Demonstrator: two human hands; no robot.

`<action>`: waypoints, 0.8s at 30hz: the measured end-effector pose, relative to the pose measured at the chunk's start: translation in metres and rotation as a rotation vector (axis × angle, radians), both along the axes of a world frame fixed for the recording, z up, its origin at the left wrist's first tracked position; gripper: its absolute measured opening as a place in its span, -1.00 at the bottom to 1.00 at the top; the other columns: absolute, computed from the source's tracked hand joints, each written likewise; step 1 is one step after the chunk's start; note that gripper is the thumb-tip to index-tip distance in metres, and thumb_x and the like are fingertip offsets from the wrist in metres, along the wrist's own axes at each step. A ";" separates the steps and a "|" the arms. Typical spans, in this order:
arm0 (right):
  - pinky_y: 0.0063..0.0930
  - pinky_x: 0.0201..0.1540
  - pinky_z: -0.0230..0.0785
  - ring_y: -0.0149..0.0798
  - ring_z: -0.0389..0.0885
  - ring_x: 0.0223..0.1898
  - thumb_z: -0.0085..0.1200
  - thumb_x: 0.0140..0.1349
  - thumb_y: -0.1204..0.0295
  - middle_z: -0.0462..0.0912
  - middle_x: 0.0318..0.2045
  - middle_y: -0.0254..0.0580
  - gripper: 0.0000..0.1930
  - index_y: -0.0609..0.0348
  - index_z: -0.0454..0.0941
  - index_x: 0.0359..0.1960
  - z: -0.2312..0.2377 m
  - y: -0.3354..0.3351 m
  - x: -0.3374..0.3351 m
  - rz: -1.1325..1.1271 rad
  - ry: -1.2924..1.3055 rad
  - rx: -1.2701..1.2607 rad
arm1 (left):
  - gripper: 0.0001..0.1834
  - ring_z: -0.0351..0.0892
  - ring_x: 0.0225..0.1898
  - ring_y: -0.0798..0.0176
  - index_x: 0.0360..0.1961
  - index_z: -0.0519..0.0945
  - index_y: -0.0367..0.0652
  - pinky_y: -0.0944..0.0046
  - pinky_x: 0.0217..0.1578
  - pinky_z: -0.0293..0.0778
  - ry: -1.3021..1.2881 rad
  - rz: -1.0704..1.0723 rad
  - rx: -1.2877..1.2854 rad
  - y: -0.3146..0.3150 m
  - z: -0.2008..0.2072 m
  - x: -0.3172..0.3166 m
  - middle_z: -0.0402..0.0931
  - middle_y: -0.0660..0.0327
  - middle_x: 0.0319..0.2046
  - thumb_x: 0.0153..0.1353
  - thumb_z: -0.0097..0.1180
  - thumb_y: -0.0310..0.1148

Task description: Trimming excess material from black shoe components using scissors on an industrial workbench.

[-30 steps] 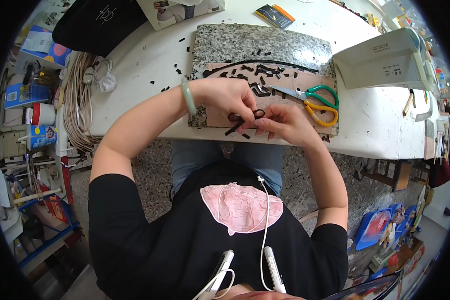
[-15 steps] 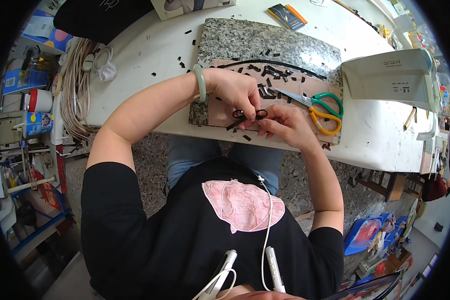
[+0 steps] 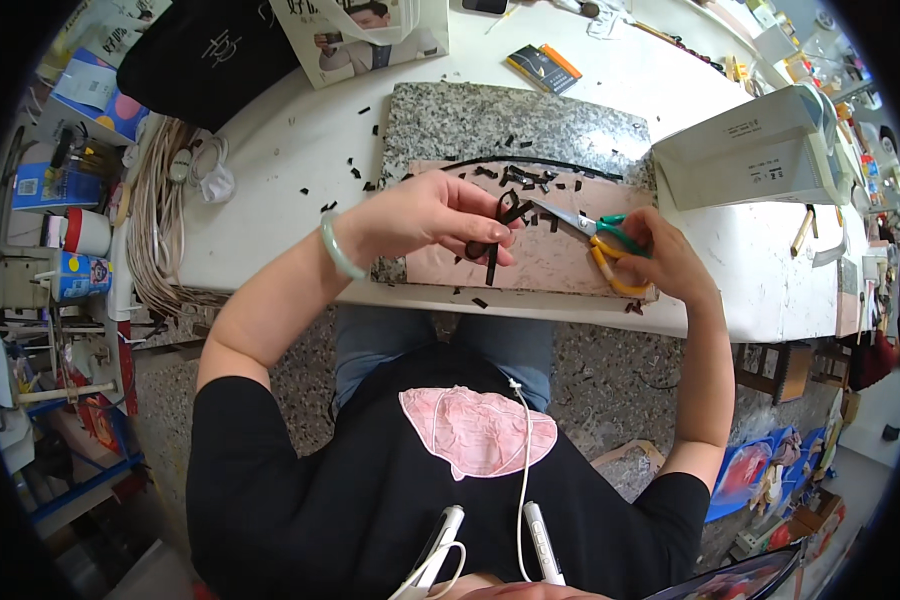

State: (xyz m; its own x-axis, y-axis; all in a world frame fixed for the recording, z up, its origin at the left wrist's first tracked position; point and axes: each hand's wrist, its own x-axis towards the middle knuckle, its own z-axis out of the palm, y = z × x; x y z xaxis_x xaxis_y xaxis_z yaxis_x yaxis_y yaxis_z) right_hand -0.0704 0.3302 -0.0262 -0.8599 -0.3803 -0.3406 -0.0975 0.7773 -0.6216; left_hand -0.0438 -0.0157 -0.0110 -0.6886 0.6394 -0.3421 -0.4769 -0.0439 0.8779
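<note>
My left hand [image 3: 445, 222], with a pale green bangle [image 3: 336, 247] on its wrist, pinches a small black ribbon bow [image 3: 492, 245] between thumb and fingers. One loop stands above the fingertips and a tail hangs below. On the right, my right hand [image 3: 670, 258] has its fingers curled round the handles of the scissors [image 3: 602, 240], which have one green and one yellow handle. The blades lie on a pinkish sheet [image 3: 450, 268] and point left toward the bow. Several short black pieces [image 3: 530, 178] are scattered past the hands, beside a long, curved black strip [image 3: 560, 164].
A speckled granite slab [image 3: 510, 115] lies under the sheet on the white table [image 3: 270, 150]. At the right stands an open pale box [image 3: 750, 150]. A small dark and orange packet [image 3: 544, 68] and a printed bag [image 3: 370, 45] are at the back. Bundled cords [image 3: 155, 200] hang at the left.
My hands have parted. The right hand has let go of the bow and moved right onto the scissors' handles. My left hand keeps the bow, now lifted nearer the blades. The view has shifted slightly.
</note>
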 end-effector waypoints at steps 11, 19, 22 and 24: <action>-0.64 -0.49 0.16 -0.44 0.39 -0.53 0.03 0.22 0.21 0.45 -0.55 -0.35 -0.51 0.23 0.39 0.13 -0.003 -0.072 0.114 -0.149 -0.178 -0.699 | -0.77 0.58 -0.44 0.37 -0.12 0.62 -0.40 0.51 -0.34 0.51 0.082 0.438 -0.001 0.027 0.012 0.059 0.65 0.13 -0.38 0.18 0.19 -0.55; -0.50 -0.51 0.20 -0.36 0.33 -0.60 -0.16 0.30 -0.16 0.45 -0.57 -0.31 -0.36 0.26 0.45 0.00 -0.001 -0.081 0.121 0.012 0.094 -0.456 | -0.81 0.56 -0.44 0.46 -0.18 0.67 -0.35 0.56 -0.35 0.51 0.111 0.373 -0.015 0.028 0.013 0.070 0.65 0.20 -0.42 0.16 0.23 -0.54; -0.50 -0.51 0.19 -0.35 0.33 -0.60 -0.17 0.30 -0.20 0.44 -0.58 -0.31 -0.33 0.26 0.47 -0.02 0.000 -0.080 0.121 0.025 0.107 -0.445 | -0.81 0.55 -0.44 0.46 -0.18 0.67 -0.35 0.55 -0.35 0.51 0.102 0.366 -0.018 0.028 0.013 0.071 0.65 0.20 -0.42 0.16 0.23 -0.54; -0.50 -0.52 0.19 -0.36 0.33 -0.60 -0.18 0.30 -0.22 0.43 -0.60 -0.31 -0.31 0.26 0.49 -0.05 0.001 -0.080 0.122 0.028 0.123 -0.450 | -0.81 0.56 -0.44 0.46 -0.18 0.67 -0.35 0.55 -0.34 0.51 0.103 0.360 -0.024 0.028 0.013 0.071 0.65 0.20 -0.42 0.17 0.23 -0.54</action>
State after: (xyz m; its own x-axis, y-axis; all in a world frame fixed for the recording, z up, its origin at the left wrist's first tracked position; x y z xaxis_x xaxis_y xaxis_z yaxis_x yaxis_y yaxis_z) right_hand 0.0513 0.2505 -0.0257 -0.8708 -0.4905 -0.0323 -0.2091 0.4292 -0.8787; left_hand 0.0271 0.0124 0.0017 -0.8995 0.3425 -0.2714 -0.3440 -0.1721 0.9230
